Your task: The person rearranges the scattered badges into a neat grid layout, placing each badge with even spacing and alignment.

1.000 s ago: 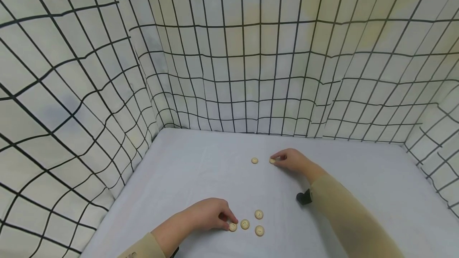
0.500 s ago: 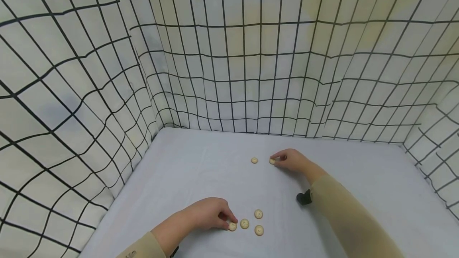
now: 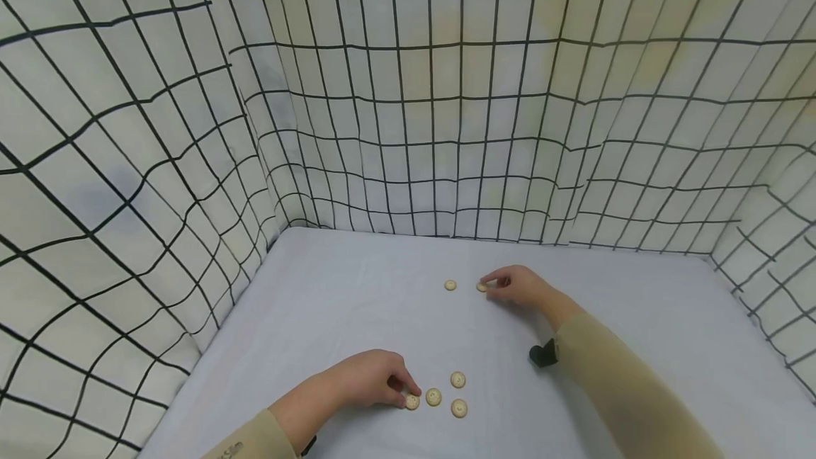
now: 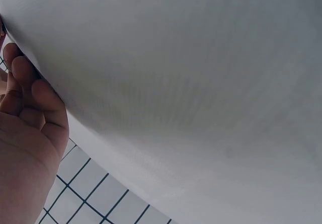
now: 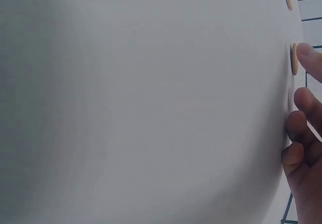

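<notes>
Slightly below and right of centre, the right hand (image 3: 519,285), fingertips parted, touched one button (image 3: 482,287), grip uncertain; at lower centre, the left hand (image 3: 375,378), nearly closed, pinched another button (image 3: 412,402).

You get soft, even, fairly bright light over the worktop (image 3: 344,289), right up to its far edge. Faint, diffuse shadows lie under your left hand (image 3: 370,379) and beside your right sleeve (image 3: 627,388). The buttons (image 3: 433,397) look reasonably sharp; the gridded wall (image 3: 414,76) stretches towards the sides. Both wrist views reach you dimmer, greyer and softer.
</notes>
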{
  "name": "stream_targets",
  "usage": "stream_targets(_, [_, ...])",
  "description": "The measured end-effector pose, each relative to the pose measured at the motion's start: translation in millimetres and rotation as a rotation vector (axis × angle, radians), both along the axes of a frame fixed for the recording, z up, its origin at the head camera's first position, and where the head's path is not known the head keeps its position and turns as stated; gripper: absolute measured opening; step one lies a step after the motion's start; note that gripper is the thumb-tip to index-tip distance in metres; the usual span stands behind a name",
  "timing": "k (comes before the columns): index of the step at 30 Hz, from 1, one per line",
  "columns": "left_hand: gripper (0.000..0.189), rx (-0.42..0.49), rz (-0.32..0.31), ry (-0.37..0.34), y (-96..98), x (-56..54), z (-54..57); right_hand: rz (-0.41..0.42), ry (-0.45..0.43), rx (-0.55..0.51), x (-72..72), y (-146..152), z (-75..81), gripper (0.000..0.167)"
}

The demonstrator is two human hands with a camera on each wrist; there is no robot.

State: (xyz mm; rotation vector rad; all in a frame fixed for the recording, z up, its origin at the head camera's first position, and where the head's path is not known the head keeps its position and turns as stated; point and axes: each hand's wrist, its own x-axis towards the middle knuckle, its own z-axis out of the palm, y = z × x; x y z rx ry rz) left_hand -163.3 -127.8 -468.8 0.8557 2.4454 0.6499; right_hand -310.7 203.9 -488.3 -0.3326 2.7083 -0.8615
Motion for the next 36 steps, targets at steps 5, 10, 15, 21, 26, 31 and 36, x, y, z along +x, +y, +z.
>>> stream_targets(5, [0.019, -0.002, 0.001, -0.007, -0.3, -0.8, 1.3, 0.026, 0.002, -0.012, 5.2, 0.7, 2.0, 0.032])
stream_targets(10, [0.019, -0.007, 0.009, -0.012, -0.8, -1.2, 2.5, 0.052, -0.001, -0.015, 12.9, 2.0, 1.8, 0.031])
stream_targets(15, [0.019, 0.000, 0.012, -0.015, -0.4, -0.9, 2.5, 0.100, 0.010, -0.013, 22.2, 5.3, 0.3, 0.030])
stream_targets(21, [0.019, 0.004, 0.016, -0.022, 0.2, -1.3, 1.5, 0.166, 0.009, -0.012, 36.2, 5.2, 0.5, 0.028])
stream_targets(26, [0.018, 0.001, 0.026, -0.036, -0.7, -2.4, -0.2, 0.250, 0.018, -0.005, 48.0, 0.4, 3.3, 0.029])
stream_targets(31, [0.018, 0.000, 0.031, -0.046, -0.5, -2.5, -0.4, 0.354, 0.044, -0.003, 58.3, -7.3, 4.7, 0.030])
stream_targets(36, [0.018, -0.002, 0.036, -0.060, 0.8, -3.0, -1.9, 0.429, 0.038, -0.003, 68.9, -16.4, 5.4, 0.030])
